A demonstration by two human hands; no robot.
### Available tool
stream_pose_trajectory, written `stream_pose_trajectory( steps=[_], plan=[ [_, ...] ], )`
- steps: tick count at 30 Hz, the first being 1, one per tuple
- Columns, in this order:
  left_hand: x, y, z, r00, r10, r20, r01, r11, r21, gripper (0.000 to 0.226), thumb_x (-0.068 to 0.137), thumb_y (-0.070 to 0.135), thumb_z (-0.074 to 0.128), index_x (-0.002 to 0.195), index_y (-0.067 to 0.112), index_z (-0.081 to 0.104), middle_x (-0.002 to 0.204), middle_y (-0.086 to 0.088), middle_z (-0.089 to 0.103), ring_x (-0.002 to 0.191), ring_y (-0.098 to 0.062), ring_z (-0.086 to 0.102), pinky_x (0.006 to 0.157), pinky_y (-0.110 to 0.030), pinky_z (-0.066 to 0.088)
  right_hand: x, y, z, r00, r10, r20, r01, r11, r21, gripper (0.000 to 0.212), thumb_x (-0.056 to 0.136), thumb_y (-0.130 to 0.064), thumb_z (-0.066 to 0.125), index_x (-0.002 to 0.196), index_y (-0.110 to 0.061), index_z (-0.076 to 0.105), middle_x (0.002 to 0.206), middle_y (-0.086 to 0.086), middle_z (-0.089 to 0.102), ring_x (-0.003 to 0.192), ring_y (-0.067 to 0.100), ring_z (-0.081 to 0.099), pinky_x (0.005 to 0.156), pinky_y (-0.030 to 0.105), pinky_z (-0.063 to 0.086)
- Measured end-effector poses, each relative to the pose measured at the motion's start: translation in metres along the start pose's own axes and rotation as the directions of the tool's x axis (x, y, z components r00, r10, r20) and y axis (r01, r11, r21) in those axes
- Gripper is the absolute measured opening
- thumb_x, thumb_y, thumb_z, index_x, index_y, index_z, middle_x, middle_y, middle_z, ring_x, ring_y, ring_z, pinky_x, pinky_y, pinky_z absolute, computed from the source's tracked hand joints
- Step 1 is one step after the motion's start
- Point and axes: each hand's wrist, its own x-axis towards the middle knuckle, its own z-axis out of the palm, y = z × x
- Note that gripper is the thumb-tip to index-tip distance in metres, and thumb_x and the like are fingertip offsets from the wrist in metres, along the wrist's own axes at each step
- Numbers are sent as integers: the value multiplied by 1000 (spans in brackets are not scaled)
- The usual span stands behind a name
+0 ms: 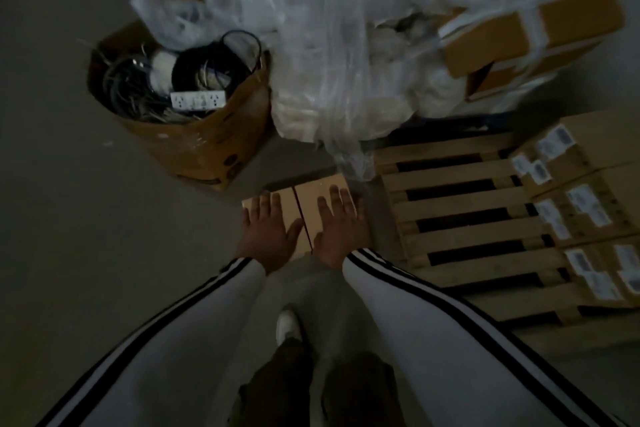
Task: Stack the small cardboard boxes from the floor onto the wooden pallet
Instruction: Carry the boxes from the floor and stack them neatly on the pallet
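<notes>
**A:** Entry one, far left?

**B:** Open carton [207,149] on the floor, filled with coiled cables and a white power strip [197,100]. Not task stock, by the look of it.

**A:** Entry two, near centre?

**B:** Two small cardboard boxes side by side on the floor, just left of the pallet. The left hand [268,230] lies flat on the left box [287,203], fingers straight, gripping nothing. The right hand [337,234] lies the same way on the right box [311,191]. My judgement is that the palms rest on top to steady and square the pair before a pick-up.

**A:** Entry three?

**B:** Heap of clear plastic wrap [329,45], far centre, spilling toward the pallet's far corner.

**A:** Entry four, right?

**B:** Wooden pallet [460,208], slats bare on its left side. A row of labelled boxes [585,215] sits along its right side. The bare slats nearest the hands are probably where the next boxes go.

**A:** Not verified?

**B:** The hands cover much of the box tops, and the box sides are not seen. The dark line between the boxes could be a gap or a seam. The labels are blurred and unreadable. The pallet's right edge is cut off, and the wrap hides its far corner. The light is dim throughout.
</notes>
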Motion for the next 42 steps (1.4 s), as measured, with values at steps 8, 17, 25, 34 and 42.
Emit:
stream_pose_trajectory(
  steps=[8, 17, 25, 34, 42],
  plan=[
    [143, -96, 101, 983, -182, 19, 183, 981, -57, 81, 102, 60, 23, 160, 5, 6, 168, -15, 7, 155, -32, 4, 125, -50, 7, 156, -16, 123, 961, -231, 150, 257, 948, -187, 76, 96, -35, 47, 161, -16, 10, 169, 9, -11, 155, 28, -11, 122, 56, -8],
    [220, -152, 286, 942, -311, 129, 330, 928, -175, 80, 103, 57, 28, 160, 5, 7, 168, -16, 7, 156, -31, 4, 126, -47, 6, 279, -16, 302, 916, -297, 269, 339, 932, -125, 80, 96, -34, 50, 161, -16, 8, 169, 8, -12, 155, 26, -9, 125, 50, -5],
    [244, -195, 389, 830, -507, 233, 557, 725, -404, 80, 102, 54, 38, 160, 5, 10, 167, -17, 12, 154, -30, 13, 126, -41, 13, 335, -12, 402, 928, -139, 345, 92, 985, 148, 76, 101, -33, 48, 161, -17, 5, 169, 7, -9, 155, 26, -1, 125, 41, 11],
    [267, -213, 438, 596, -653, 467, 744, 229, -628, 86, 100, 54, 48, 156, -4, 16, 159, -22, 33, 146, -37, 34, 120, -46, 27, 336, -34, 447, 926, 85, 367, -232, 896, 378, 84, 97, -34, 52, 160, -11, 1, 168, 13, -1, 154, 30, 11, 118, 44, 33],
    [257, -228, 449, 611, -655, 445, 641, 81, -763, 69, 101, 43, 54, 152, 2, 32, 149, -7, 46, 133, -28, 48, 116, -40, 34, 336, -38, 453, 928, 183, 324, -350, 722, 597, 71, 87, -32, 69, 148, -24, 35, 158, 7, 23, 145, 31, 27, 112, 42, 38]
  ],
)
